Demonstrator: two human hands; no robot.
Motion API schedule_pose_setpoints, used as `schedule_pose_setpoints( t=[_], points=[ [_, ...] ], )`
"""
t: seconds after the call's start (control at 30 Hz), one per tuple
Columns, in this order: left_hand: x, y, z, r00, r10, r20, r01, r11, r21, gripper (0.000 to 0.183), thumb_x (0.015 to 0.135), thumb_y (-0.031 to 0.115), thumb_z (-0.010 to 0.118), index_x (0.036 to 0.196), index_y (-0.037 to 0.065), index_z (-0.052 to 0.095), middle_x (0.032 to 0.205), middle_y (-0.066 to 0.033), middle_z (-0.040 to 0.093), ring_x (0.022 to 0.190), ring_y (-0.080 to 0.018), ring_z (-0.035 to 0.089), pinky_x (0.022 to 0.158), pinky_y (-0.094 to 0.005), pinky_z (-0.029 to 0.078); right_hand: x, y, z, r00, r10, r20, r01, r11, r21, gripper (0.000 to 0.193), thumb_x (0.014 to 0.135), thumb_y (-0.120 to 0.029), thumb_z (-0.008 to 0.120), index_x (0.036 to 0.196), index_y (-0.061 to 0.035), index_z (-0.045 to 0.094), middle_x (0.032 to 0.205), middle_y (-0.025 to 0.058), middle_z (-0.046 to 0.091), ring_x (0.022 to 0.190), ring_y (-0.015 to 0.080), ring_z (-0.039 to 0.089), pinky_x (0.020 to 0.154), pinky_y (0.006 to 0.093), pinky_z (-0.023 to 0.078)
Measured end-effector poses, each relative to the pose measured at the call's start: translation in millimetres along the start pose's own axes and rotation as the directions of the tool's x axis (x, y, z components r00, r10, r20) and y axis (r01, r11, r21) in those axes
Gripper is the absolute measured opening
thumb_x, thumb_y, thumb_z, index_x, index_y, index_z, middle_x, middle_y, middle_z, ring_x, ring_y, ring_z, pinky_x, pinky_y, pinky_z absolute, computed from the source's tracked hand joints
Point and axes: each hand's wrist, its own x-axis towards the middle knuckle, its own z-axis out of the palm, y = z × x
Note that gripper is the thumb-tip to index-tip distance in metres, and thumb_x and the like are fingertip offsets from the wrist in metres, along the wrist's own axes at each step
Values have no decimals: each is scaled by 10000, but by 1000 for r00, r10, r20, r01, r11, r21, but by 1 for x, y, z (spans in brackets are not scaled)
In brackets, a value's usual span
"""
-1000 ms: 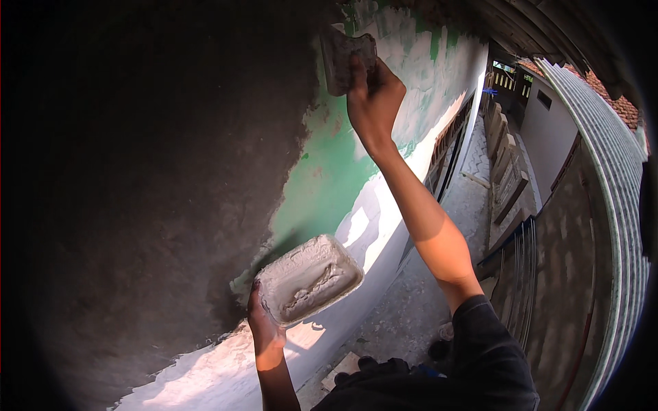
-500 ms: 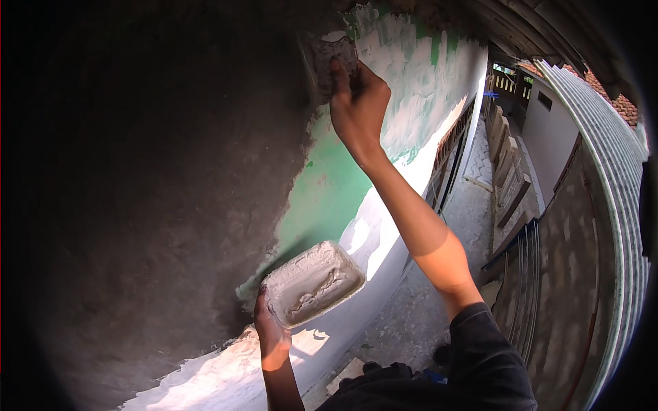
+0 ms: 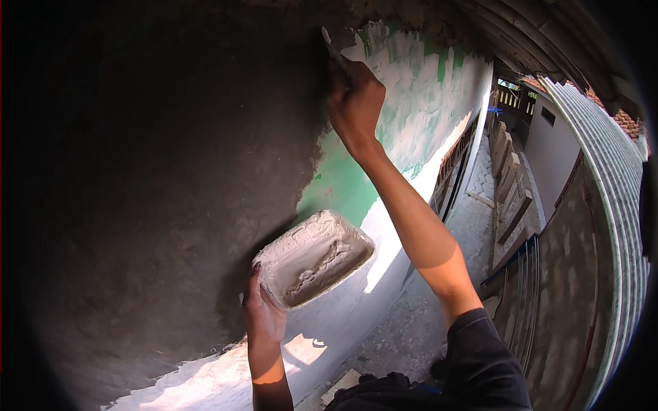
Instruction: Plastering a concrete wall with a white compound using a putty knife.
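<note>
My right hand (image 3: 358,106) is raised to the upper part of the wall (image 3: 171,178), its fingers closed round a putty knife (image 3: 331,44). The blade shows nearly edge-on against dark grey plaster; whether it touches is hard to see. Lower down, my left hand (image 3: 264,312) grips the near left end of a rectangular tray (image 3: 284,248), thickly crusted with pale putty (image 3: 319,270). The tray is tilted, its inside facing me, close to the wall. Beside my right hand the wall has white smears (image 3: 404,96) over green paint (image 3: 343,185).
White wall surface (image 3: 384,264) runs along below the green. On the right lie a narrow paved passage (image 3: 411,329), leaning slabs (image 3: 510,185), a dark panel (image 3: 565,274) and a corrugated sheet (image 3: 610,171). Roofing (image 3: 548,34) overhangs at the upper right.
The putty knife has turned from showing its broad, putty-coated face to nearly edge-on, and my right hand has shifted slightly. The tray has come up a little in view with my left hand.
</note>
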Motion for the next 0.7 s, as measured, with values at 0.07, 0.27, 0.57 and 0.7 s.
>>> schedule_pose_setpoints(
  t=[0.07, 0.27, 0.57, 0.7],
  points=[
    [-2, 8, 12, 999, -15, 36, 16, 1000, -18, 421, 979, 290, 506, 1316, 37, 495, 1348, -82, 536, 1248, -220, 507, 1075, -378, 377, 15, 17, -13, 995, 95, -30, -92, 993, 77, 191, 892, -131, 605, 859, 48, 663, 671, 211, 627, 594, 282, 616, 601, 371, 467],
    [-8, 16, 24, 996, 16, 88, -13, 1000, -26, 448, 985, 302, 483, 1336, 24, 468, 1368, -88, 521, 1266, -233, 501, 1081, -399, 391, 49, 68, -14, 993, 22, -112, -39, 987, -155, 146, 852, -72, 567, 949, -11, 657, 812, 224, 647, 705, 364, 630, 657, 417, 487],
    [-17, 27, 38, 995, 73, 69, -79, 994, 75, 483, 998, 337, 421, 1350, 7, 437, 1340, -179, 534, 1220, -293, 555, 1026, -444, 460, 16, 35, -32, 933, 316, 174, -324, 946, 19, 272, 918, -184, 552, 871, 59, 665, 725, 225, 651, 653, 318, 634, 672, 402, 482],
    [-18, 25, 44, 993, 28, 117, -38, 995, 90, 498, 999, 346, 410, 1357, 0, 426, 1344, -181, 533, 1219, -292, 557, 1022, -454, 463, 29, 58, -39, 948, 318, 27, -317, 948, -39, 275, 927, -191, 559, 892, 57, 672, 750, 229, 649, 669, 321, 630, 671, 406, 478]
  ],
)
